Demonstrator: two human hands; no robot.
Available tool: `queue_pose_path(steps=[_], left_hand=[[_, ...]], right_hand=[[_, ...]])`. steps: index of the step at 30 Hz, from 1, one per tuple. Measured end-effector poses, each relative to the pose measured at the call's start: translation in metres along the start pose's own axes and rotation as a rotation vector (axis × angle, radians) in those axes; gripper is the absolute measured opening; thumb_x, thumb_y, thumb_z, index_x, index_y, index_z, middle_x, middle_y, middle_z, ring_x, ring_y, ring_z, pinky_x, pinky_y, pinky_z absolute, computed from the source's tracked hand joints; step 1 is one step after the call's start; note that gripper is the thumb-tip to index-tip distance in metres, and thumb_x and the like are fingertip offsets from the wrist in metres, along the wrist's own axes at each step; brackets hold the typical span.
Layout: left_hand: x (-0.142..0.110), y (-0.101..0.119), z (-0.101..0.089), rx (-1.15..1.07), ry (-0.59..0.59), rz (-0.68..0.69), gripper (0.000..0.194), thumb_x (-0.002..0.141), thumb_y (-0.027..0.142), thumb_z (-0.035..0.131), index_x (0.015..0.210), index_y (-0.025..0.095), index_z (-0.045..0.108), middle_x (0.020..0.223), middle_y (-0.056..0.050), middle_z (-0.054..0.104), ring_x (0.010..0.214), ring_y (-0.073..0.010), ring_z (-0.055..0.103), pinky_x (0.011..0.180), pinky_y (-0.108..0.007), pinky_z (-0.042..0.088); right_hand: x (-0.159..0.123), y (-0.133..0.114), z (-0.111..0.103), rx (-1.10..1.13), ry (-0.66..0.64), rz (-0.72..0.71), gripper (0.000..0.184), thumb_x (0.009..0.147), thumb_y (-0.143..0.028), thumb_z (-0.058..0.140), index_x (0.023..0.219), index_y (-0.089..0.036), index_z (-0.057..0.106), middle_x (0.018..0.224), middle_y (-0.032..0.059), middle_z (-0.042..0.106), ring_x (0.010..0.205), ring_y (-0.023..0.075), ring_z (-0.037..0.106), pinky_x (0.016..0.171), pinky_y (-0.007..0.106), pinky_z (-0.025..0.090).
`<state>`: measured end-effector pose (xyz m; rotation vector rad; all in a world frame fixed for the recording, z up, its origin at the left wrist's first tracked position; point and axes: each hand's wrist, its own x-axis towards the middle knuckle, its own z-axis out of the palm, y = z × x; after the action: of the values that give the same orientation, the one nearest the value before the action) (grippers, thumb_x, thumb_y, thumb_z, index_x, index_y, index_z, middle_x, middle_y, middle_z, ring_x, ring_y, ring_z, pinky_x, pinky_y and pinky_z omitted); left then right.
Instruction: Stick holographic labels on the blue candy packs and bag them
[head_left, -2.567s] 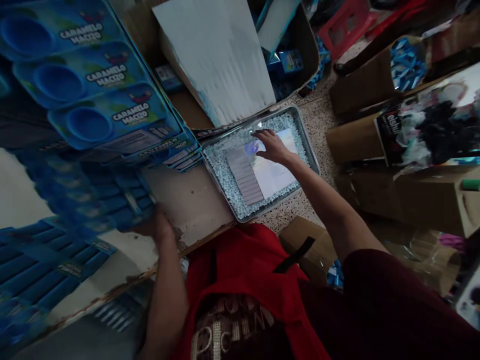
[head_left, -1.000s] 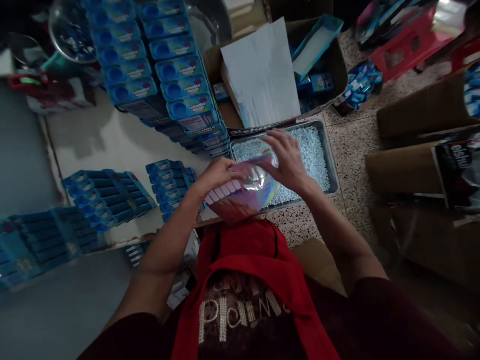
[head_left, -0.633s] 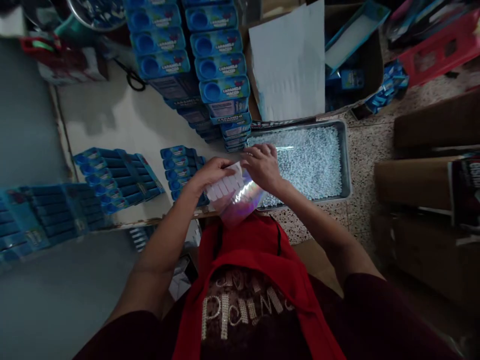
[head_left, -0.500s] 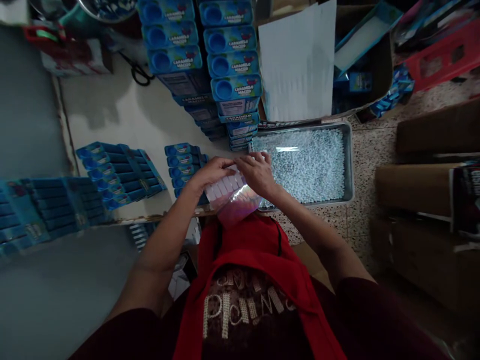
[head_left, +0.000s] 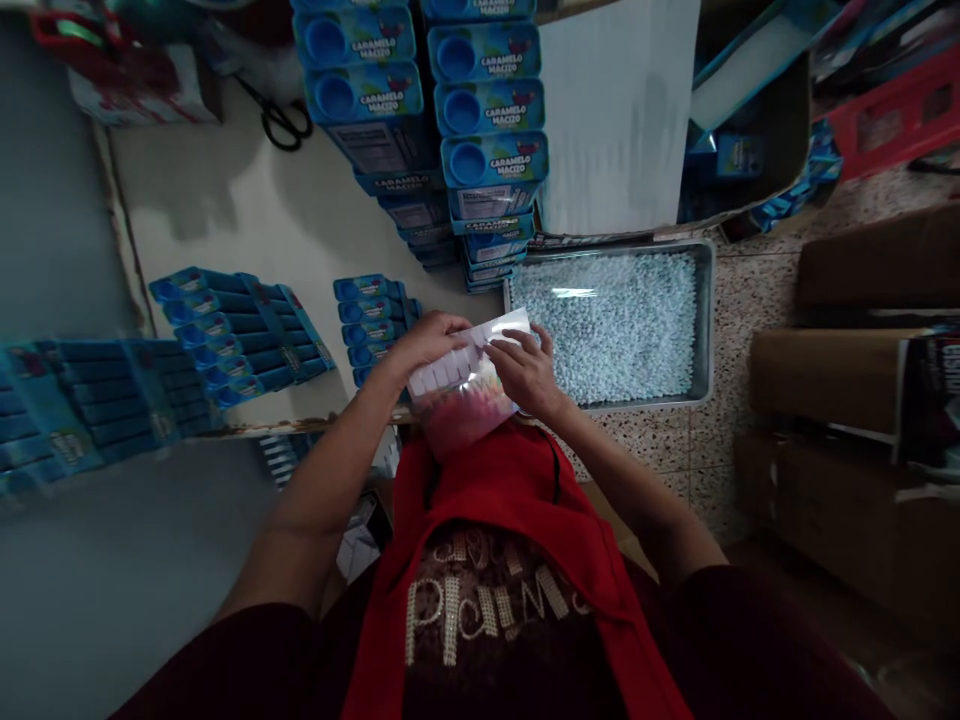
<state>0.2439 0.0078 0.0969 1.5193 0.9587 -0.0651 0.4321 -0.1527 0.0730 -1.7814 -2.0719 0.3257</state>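
In front of the apron I see a shiny clear plastic bag (head_left: 471,412), red showing through its lower part. A row of white rectangular pieces (head_left: 444,372) runs along its upper side; whether they lie inside or on top I cannot tell. My left hand (head_left: 426,346) grips the bag's left end, its thumb and fingers closed over the upper edge. At the right end my right hand (head_left: 527,372) has bent fingers on the bag, near its pale upper strip. Some of its fingertips are hidden. A metal tray (head_left: 709,330) full of small pale-blue pellets lies just beyond the right hand.
Tall stacks of blue candy boxes (head_left: 491,160) stand ahead. Shorter blue stacks (head_left: 367,325) sit on the table (head_left: 315,225) at left, with black scissors (head_left: 283,125) farther back. A white sheet (head_left: 615,120) covers part of an open carton. Brown cardboard boxes (head_left: 825,380) line the right.
My right hand has drawn back slightly toward me, uncovering the bag's pale upper right corner. The left hand keeps its grip. The view has shifted a little.
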Motion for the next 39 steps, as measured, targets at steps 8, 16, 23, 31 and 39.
queue_pose_path(steps=[8,16,23,31,39], left_hand=[[0.017,-0.003,0.016,0.182,0.158,0.040,0.027,0.078,0.019,0.067,0.100,0.018,0.083,0.106,-0.010,0.083,0.108,-0.0313,0.075,0.105,-0.044,0.056],[-0.043,-0.002,0.005,-0.885,0.442,0.081,0.085,0.096,0.091,0.032,0.113,0.021,0.077,0.110,-0.017,0.082,0.112,-0.0365,0.079,0.092,-0.052,0.066],[-0.089,-0.014,-0.034,-1.070,0.484,0.165,0.078,0.072,0.088,0.078,0.112,0.022,0.067,0.114,-0.012,0.083,0.111,-0.0334,0.081,0.088,-0.040,0.067],[-0.089,-0.041,-0.057,-0.888,0.657,-0.081,0.056,0.074,0.066,0.084,0.099,0.021,0.061,0.102,-0.009,0.082,0.095,-0.0265,0.083,0.077,-0.035,0.066],[-0.077,-0.074,-0.107,-0.608,0.873,-0.073,0.025,0.082,0.041,0.079,0.088,0.019,0.068,0.075,0.000,0.071,0.069,-0.0168,0.072,0.068,-0.029,0.061]], right_hand=[[0.005,-0.041,-0.069,0.172,0.136,0.057,0.018,0.102,-0.030,0.069,0.089,-0.025,0.080,0.067,0.0000,0.070,0.072,0.0179,0.058,0.075,0.037,0.038],[0.095,-0.077,-0.089,0.985,0.027,0.550,0.028,0.090,-0.049,0.081,0.085,-0.022,0.075,0.057,-0.0065,0.052,0.053,0.0100,0.042,0.051,0.026,0.032],[0.147,-0.105,-0.053,1.094,-0.050,0.733,0.041,0.078,-0.059,0.088,0.084,-0.022,0.073,0.064,-0.0045,0.055,0.056,0.0114,0.049,0.044,0.025,0.046],[0.163,-0.125,-0.016,1.042,-0.050,0.799,0.044,0.073,-0.061,0.091,0.082,-0.021,0.077,0.066,-0.0029,0.059,0.060,0.0135,0.054,0.046,0.027,0.052],[0.196,-0.138,0.041,0.719,-0.035,0.771,0.039,0.087,-0.060,0.076,0.086,-0.021,0.080,0.065,-0.0023,0.061,0.059,0.0166,0.060,0.053,0.028,0.045]])
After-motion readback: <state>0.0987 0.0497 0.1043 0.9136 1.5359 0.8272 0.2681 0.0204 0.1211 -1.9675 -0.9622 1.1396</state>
